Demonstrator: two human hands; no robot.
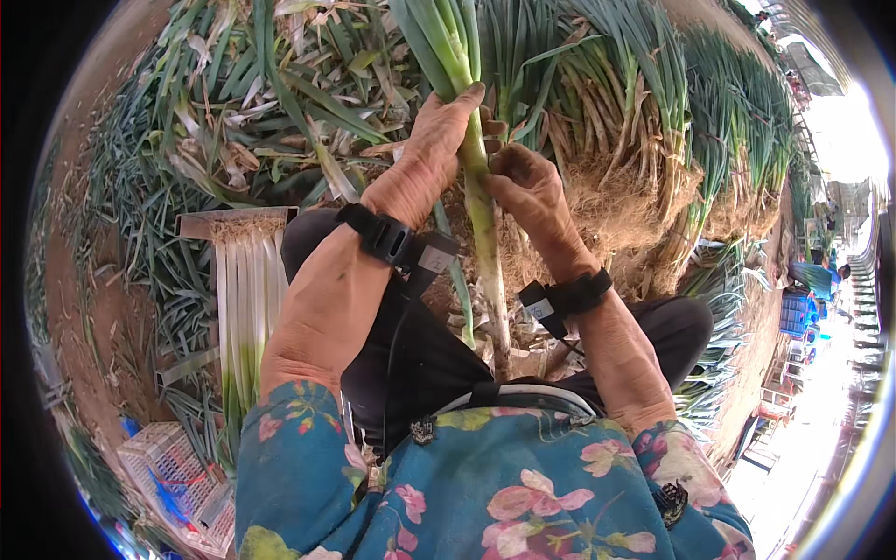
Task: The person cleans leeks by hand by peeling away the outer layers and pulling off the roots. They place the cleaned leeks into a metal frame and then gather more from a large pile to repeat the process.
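Observation:
A single long leek (481, 219) stands almost upright in front of me, its green leaves at the top and its pale stem running down toward my lap. My left hand (439, 135) is wrapped round it just below the leaves. Lower on the stem, my right hand (530, 185) has its fingers curled and pinched against the leek's right side. Whether a strip of outer leaf is between those fingers is hidden. To my left, several peeled white leeks (250, 299) lie side by side in a metal frame (201, 226), roots at the far end.
Stripped leaves (308, 103) pile up at the far left. Bundles of unpeeled leeks with rooty ends (621, 121) stand at the far right. A white plastic crate (173, 462) sits at the near left. Blue crates (798, 313) and another person (843, 272) show far off to the right.

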